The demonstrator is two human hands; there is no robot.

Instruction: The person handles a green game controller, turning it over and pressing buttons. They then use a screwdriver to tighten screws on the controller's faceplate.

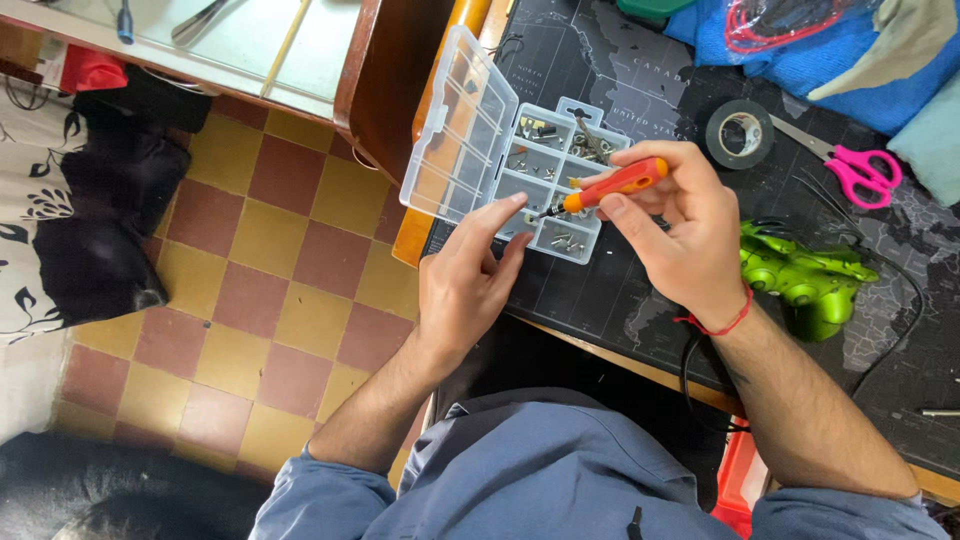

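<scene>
While gripped rightward, screwdriver between hands.

My right hand pinches an orange screwdriver over the clear parts box; my left hand touches its tip, perhaps holding a screw.

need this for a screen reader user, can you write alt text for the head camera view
Seen from above, a person's right hand holds a small orange screwdriver with its tip near the left hand fingertips, over an open clear plastic parts box of small screws. Around it on the dark desk mat lie pink scissors, black tape and a green game controller.
</scene>
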